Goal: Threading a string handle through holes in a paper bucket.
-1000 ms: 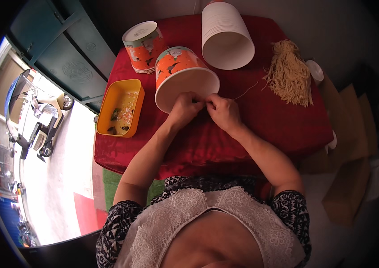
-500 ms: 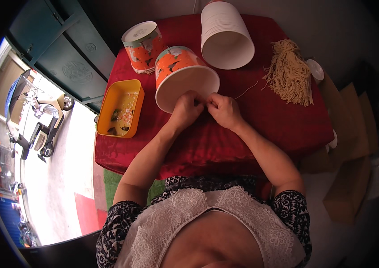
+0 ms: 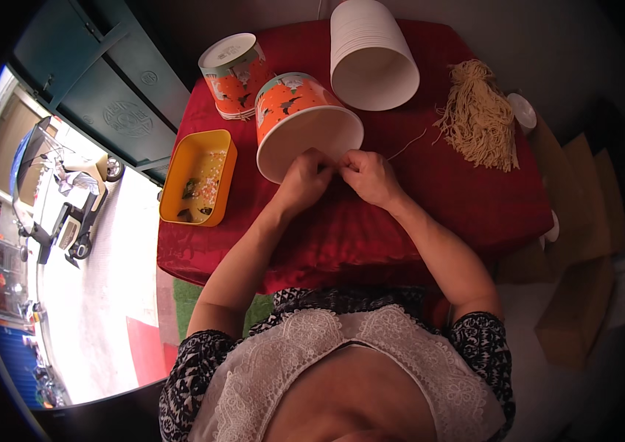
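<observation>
An orange patterned paper bucket (image 3: 294, 99) lies on its side, its white open mouth facing me. At the lower rim, my left hand (image 3: 306, 179) is closed in a pinch, its fingers partly inside the mouth. Close beside it, my right hand (image 3: 371, 178) pinches at the rim's right edge. A thin cord (image 3: 408, 144) trails out from behind my right hand across the cloth. The fingertips of both hands nearly meet; what lies between them is too small to make out, though the cord seems to lead there.
A red cloth (image 3: 430, 221) covers the table. On the left stands a yellow tray (image 3: 169, 177) with small bits inside. Farther back are another orange bucket (image 3: 235, 77) and a stack of white buckets (image 3: 368, 44). A bundle of beige cords (image 3: 478, 118) lies at right; cardboard boxes (image 3: 574, 317) stand beyond.
The whole view has shifted very slightly. Both hands stay pinched at the bucket's rim, with hardly any visible movement.
</observation>
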`<state>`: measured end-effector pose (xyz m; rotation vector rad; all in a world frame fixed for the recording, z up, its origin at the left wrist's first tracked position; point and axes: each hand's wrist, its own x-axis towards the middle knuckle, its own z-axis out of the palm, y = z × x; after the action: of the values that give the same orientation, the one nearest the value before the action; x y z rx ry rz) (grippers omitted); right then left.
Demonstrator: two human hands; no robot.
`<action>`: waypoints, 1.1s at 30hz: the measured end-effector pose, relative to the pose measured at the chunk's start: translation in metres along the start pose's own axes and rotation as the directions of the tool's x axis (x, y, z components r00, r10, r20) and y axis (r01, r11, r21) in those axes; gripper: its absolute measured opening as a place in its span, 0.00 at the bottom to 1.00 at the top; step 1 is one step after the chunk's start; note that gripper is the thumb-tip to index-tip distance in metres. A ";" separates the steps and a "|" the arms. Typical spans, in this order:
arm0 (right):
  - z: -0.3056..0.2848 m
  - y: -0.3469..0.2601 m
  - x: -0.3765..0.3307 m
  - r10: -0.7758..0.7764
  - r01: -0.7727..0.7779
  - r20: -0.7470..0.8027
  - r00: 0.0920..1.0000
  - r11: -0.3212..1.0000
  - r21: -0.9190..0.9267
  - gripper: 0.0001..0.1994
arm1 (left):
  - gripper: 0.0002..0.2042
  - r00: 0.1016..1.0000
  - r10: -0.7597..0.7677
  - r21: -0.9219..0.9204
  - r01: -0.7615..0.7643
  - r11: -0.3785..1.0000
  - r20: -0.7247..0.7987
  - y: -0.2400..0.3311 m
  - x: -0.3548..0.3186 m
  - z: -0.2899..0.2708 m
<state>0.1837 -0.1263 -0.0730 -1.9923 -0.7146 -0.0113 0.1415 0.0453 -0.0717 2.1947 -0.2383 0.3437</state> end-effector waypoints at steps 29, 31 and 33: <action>-0.002 -0.006 -0.009 -0.057 0.053 -0.067 0.996 0.996 -0.068 0.05 | 0.07 0.987 -0.158 -0.022 0.157 0.987 -0.041 0.007 0.002 -0.004; 0.000 -0.006 -0.010 -0.090 0.079 -0.072 0.993 0.986 -0.144 0.05 | 0.07 0.985 -0.161 -0.023 0.160 0.987 -0.065 0.009 0.003 -0.003; 0.000 -0.006 -0.009 -0.126 0.107 -0.073 0.989 0.970 -0.218 0.04 | 0.06 0.981 -0.168 -0.015 0.167 0.986 -0.095 0.008 0.004 -0.002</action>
<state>0.1729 -0.1287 -0.0713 -2.1363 -0.8010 -0.2530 0.1424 0.0422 -0.0637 2.1670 -0.0013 0.3517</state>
